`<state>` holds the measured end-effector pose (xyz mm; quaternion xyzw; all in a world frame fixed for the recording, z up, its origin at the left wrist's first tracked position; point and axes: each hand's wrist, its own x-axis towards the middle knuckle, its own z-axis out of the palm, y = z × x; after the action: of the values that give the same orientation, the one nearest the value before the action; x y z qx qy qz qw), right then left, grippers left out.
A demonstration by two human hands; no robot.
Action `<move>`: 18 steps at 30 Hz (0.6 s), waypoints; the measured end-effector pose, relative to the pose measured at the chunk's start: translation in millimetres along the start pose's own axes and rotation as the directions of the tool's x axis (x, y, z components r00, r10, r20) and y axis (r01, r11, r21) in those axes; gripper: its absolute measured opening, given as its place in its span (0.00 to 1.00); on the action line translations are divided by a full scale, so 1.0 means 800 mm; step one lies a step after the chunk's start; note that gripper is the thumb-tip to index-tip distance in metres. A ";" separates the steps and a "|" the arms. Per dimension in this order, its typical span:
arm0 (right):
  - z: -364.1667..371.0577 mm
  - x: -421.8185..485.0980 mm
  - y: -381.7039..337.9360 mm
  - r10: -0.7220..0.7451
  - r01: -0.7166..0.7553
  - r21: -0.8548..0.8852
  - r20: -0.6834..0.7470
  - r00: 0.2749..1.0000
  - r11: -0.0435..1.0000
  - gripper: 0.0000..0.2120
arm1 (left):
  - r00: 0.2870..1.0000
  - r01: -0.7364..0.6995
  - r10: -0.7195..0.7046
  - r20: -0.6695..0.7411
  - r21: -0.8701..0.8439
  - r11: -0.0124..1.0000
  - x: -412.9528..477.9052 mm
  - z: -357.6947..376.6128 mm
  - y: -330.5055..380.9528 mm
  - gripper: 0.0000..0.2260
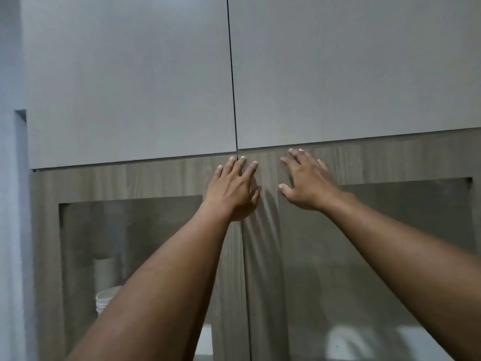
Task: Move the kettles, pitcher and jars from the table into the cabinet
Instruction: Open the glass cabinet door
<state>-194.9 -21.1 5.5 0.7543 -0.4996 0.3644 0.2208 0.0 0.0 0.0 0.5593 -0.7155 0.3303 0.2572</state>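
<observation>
Both my arms reach up to a wood-grain cabinet with two glass-paned doors. My left hand lies flat with spread fingers on the top of the left door, right by the centre seam. My right hand rests with spread fingers on the top of the right door. Both doors look closed. Neither hand holds anything. No kettle, pitcher, jar or table shows in the head view.
Above the wood doors are two plain grey upper doors, closed. Behind the left glass stand stacked white bowls and a pale cylinder. White shapes show dimly behind the right glass. A wall runs along the left edge.
</observation>
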 end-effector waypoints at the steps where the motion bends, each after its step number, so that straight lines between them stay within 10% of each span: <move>1: 0.002 0.007 0.003 -0.019 0.019 -0.026 -0.024 1.000 0.999 0.35 | 1.000 -0.002 0.002 -0.017 0.019 1.000 0.008 0.002 0.000 0.32; 18: -0.027 0.004 -0.027 -0.023 0.022 -0.005 -0.225 0.974 1.000 0.23 | 0.976 0.086 -0.105 -0.193 -0.104 0.991 0.009 -0.043 0.023 0.22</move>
<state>-181.4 1.3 22.3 0.7135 -0.4633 0.4443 0.2808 -19.8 24.6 24.7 0.5447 -0.6735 0.3370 0.3691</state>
